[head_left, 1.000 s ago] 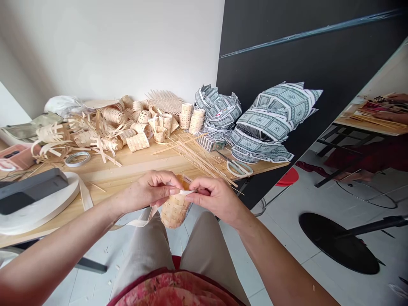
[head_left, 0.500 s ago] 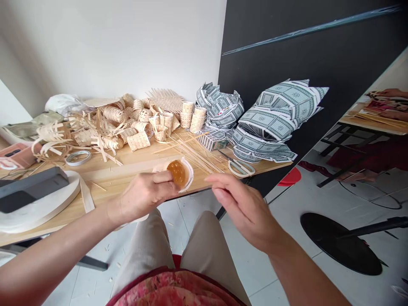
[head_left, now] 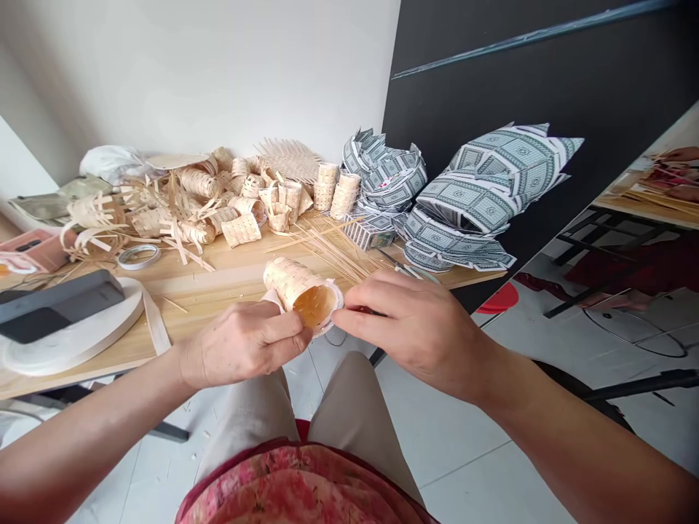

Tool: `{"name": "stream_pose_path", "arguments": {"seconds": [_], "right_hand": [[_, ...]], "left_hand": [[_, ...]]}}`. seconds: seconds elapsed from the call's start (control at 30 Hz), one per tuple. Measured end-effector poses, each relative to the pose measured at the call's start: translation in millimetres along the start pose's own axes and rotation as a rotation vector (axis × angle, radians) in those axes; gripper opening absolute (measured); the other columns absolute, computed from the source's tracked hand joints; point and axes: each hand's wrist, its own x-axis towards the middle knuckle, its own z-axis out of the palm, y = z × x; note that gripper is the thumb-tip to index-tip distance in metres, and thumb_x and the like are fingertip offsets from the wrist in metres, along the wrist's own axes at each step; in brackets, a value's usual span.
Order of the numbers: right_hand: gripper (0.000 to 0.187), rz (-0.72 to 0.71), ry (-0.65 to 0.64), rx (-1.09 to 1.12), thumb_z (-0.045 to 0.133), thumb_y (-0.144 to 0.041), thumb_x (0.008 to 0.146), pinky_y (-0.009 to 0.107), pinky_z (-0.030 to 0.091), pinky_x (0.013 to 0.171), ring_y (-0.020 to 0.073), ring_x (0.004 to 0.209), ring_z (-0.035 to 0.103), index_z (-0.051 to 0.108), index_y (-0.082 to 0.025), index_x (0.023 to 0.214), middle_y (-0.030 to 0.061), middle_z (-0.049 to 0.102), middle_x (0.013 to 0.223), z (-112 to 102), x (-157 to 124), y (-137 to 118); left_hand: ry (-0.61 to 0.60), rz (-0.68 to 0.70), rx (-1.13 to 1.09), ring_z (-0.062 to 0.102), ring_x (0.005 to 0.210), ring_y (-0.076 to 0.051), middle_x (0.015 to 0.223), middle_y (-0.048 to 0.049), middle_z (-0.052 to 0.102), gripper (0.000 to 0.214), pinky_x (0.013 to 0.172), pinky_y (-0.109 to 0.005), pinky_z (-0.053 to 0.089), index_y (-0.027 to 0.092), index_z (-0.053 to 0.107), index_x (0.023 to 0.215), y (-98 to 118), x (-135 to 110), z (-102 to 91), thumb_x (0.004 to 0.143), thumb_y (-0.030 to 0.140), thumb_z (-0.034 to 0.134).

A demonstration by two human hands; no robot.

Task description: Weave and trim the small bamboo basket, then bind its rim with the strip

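A small woven wood-strip basket (head_left: 298, 280), shaped like a tube, lies tilted with its open mouth towards me. My left hand (head_left: 254, 338) is closed on its near side, thumb and fingers pinching the wall and rim. Around the mouth runs a white band (head_left: 337, 298). My right hand (head_left: 415, 327) is at the right side of this rim, its thumb and forefinger pinched together against the band; whatever is between them is too small to make out. Below the rim hangs a thin dark loop (head_left: 336, 340), perhaps thread.
Woven baskets and loose strips (head_left: 180, 211) are heaped at the back left. Folded-card vessels (head_left: 475, 196) stand at the right, with scissors (head_left: 407, 268) partly behind my right hand. A phone (head_left: 60, 302) rests on a white tape roll (head_left: 81, 342). A tape ring (head_left: 139, 256) lies nearby.
My right hand has come left from beside the basket to its rim and closed into a pinch. My left hand has turned the basket, so more of its woven side shows.
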Motion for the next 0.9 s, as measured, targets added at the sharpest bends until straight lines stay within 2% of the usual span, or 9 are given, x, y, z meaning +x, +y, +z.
{"name": "stream_pose_path", "arguments": {"seconds": [0.2, 0.4, 0.57, 0.77, 0.83, 0.9], "right_hand": [[0.035, -0.079, -0.01, 0.028, 0.038, -0.006, 0.089, 0.026, 0.034, 0.057, 0.0135, 0.066, 0.04, 0.062, -0.016, 0.065, 0.0024, 0.056, 0.065, 7, 7, 3], [0.034, -0.058, -0.049, 0.066, 0.038, -0.006, 0.089, 0.026, 0.036, 0.057, 0.0138, 0.068, 0.041, 0.062, -0.015, 0.067, 0.003, 0.057, 0.066, 13, 7, 4], [0.033, -0.061, -0.06, 0.069, 0.04, -0.006, 0.089, 0.025, 0.035, 0.057, 0.0134, 0.068, 0.041, 0.06, -0.015, 0.064, 0.0023, 0.056, 0.066, 16, 7, 7], [0.032, -0.065, -0.066, 0.089, 0.042, -0.008, 0.089, 0.025, 0.036, 0.057, 0.0134, 0.068, 0.041, 0.06, -0.015, 0.064, 0.0023, 0.056, 0.066, 18, 6, 7], [0.032, -0.068, -0.076, 0.108, 0.041, -0.01, 0.09, 0.025, 0.036, 0.057, 0.0134, 0.068, 0.041, 0.061, -0.015, 0.065, 0.0022, 0.056, 0.066, 19, 6, 7], [0.032, -0.06, -0.082, 0.168, 0.042, -0.012, 0.09, 0.024, 0.036, 0.058, 0.0135, 0.069, 0.042, 0.062, -0.016, 0.066, 0.0022, 0.056, 0.066, 21, 5, 10]], "left_hand": [[-0.001, -0.046, -0.077, 0.037, 0.049, -0.008, 0.058, 0.0024, 0.048, 0.02, 0.045, -0.025, 0.027, 0.015, 0.052, 0.072, 1, -2, 1.4, 0.089, 0.012, 0.042], [-0.029, -0.053, -0.066, 0.037, 0.05, -0.009, 0.057, 0.0016, 0.049, 0.027, 0.046, -0.025, 0.028, 0.015, 0.053, 0.069, 0, 0, 3.1, 0.091, 0.015, 0.038], [-0.002, -0.071, -0.078, 0.036, 0.048, -0.009, 0.054, 0.0021, 0.046, 0.03, 0.045, -0.024, 0.028, 0.015, 0.053, 0.067, -1, 1, 5.1, 0.092, 0.016, 0.037], [0.013, -0.012, -0.045, 0.04, 0.05, -0.008, 0.062, 0.0011, 0.053, 0.024, 0.045, -0.024, 0.029, 0.015, 0.058, 0.076, -3, -1, 7.7, 0.09, 0.013, 0.039], [0.018, -0.014, -0.131, 0.044, 0.051, -0.008, 0.065, 0.0005, 0.054, 0.025, 0.046, -0.022, 0.032, 0.015, 0.06, 0.08, -5, 1, 8.3, 0.091, 0.013, 0.037], [-0.003, -0.065, -0.328, 0.049, 0.055, -0.007, 0.067, -0.0006, 0.055, 0.027, 0.05, -0.018, 0.037, 0.015, 0.061, 0.083, -8, 4, 9.1, 0.092, 0.016, 0.036]]}}
